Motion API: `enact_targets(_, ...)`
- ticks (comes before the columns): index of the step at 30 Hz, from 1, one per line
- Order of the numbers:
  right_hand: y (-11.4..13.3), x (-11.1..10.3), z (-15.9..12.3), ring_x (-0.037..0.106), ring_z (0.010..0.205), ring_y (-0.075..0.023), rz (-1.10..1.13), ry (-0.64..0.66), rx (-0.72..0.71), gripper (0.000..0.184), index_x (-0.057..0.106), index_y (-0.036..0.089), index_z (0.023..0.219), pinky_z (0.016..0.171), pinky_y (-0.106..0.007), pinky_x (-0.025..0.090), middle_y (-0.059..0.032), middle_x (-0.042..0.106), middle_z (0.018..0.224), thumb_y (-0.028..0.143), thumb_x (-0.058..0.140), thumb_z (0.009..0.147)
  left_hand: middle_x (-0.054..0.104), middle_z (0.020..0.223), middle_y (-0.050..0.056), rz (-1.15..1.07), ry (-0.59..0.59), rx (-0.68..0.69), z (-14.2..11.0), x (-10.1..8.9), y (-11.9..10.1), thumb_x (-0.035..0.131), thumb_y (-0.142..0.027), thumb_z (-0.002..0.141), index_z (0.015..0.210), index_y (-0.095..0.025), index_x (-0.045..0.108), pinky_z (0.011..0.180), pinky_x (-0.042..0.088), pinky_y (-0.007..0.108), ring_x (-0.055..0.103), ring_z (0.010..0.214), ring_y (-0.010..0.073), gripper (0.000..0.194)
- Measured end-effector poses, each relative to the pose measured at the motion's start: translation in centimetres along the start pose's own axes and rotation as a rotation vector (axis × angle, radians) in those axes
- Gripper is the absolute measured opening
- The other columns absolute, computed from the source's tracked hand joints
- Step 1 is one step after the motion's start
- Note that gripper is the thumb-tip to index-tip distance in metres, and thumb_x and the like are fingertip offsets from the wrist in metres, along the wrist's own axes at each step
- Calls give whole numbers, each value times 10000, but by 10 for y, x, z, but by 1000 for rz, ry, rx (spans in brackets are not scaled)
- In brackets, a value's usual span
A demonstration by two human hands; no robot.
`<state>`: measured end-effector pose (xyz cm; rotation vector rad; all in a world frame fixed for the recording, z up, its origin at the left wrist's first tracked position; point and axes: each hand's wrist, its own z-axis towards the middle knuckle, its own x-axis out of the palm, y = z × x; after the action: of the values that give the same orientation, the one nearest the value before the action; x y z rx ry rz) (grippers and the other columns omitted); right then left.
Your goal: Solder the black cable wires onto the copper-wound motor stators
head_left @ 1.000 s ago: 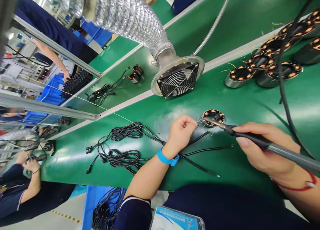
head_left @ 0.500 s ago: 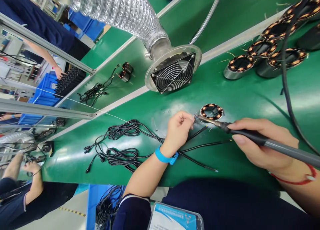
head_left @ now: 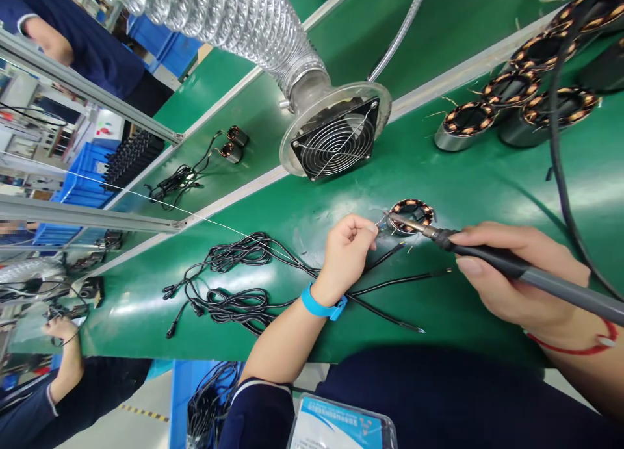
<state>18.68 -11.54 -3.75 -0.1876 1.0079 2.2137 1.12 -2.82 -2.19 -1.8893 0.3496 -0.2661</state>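
My left hand [head_left: 347, 251], with a blue band at the wrist, pinches a thin wire [head_left: 381, 221] just left of a ring-shaped motor stator [head_left: 429, 210] with copper windings. A soldering iron [head_left: 492, 254] rests in the grip of my right hand [head_left: 526, 280]. Its metal tip points left across the stator and ends close to the wire; whether they touch I cannot tell. Black cables [head_left: 390, 286] with stripped ends lie beneath and beside my left hand. Their coiled lengths [head_left: 238, 253] spread to the left on the green bench.
A fume fan [head_left: 336, 147] on a silver duct [head_left: 234, 33] stands behind my hands. Several stators [head_left: 461, 137] are grouped at the back right, near a hanging black cord [head_left: 556, 130]. A blue bin [head_left: 178, 397] of cables is below the bench edge. Co-workers are at left.
The iron's tip has shifted slightly up and right, away from my left fingertips. My left hand keeps its pinch. A co-worker's arm at upper left has drawn back from the black parts.
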Motion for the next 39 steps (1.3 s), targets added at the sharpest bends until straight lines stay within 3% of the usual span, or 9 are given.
enact_targets(11, -2, 3, -1, 707, 698, -151, -11, 3, -25, 107, 686, 252, 1055, 648, -261, 593, -36, 742, 877, 237, 633, 963, 519, 554, -61, -1, -8, -5, 0, 1, 0, 628, -190, 803, 683, -190, 544, 593, 380, 236, 439, 528, 75, 147)
enact_targets(18, 4, 3, 8, 713, 649, -132, -128, 141, 125, 331, 586, 228, 1357, 678, -243, 587, -13, 774, 903, 341, 530, 1051, 511, 546, -67, -29, 11, -1, 2, 1, 3, 675, -294, 799, 703, -194, 540, 595, 377, 234, 447, 527, 71, 193)
enact_targets(22, 8, 13, 21, 732, 755, -161, -154, 208, 197, 263, 611, 245, 1263, 635, -259, 529, 8, 760, 915, 302, 530, 1020, 518, 541, -68, -54, 24, 35, 2, 0, 3, 663, -321, 792, 746, -196, 547, 588, 365, 231, 444, 528, 74, 176)
enact_targets(26, 7, 28, 26, 712, 829, -202, -117, 260, 162, 351, 542, 230, 1308, 745, -335, 526, -11, 722, 932, 238, 544, 957, 514, 547, -74, -80, 44, 50, 0, 1, 3, 690, -340, 791, 787, -211, 512, 583, 366, 229, 449, 528, 82, 220)
enact_targets(33, 3, 36, 24, 689, 842, -187, -17, 231, 195, 364, 492, 245, 1307, 858, -367, 525, 5, 689, 873, 207, 523, 947, 516, 689, -40, -7, -29, 222, -3, 1, 11, 662, -400, 858, 815, -202, 510, 597, 367, 238, 441, 597, 93, 253)
enact_targets(39, -1, 36, 25, 685, 825, -183, 53, 227, 220, 363, 463, 255, 1338, 838, -355, 548, -5, 674, 873, 285, 511, 979, 576, 806, 10, 157, 10, 373, -4, -1, 16, 593, -319, 921, 858, -189, 564, 652, 413, 255, 503, 692, 122, 147)
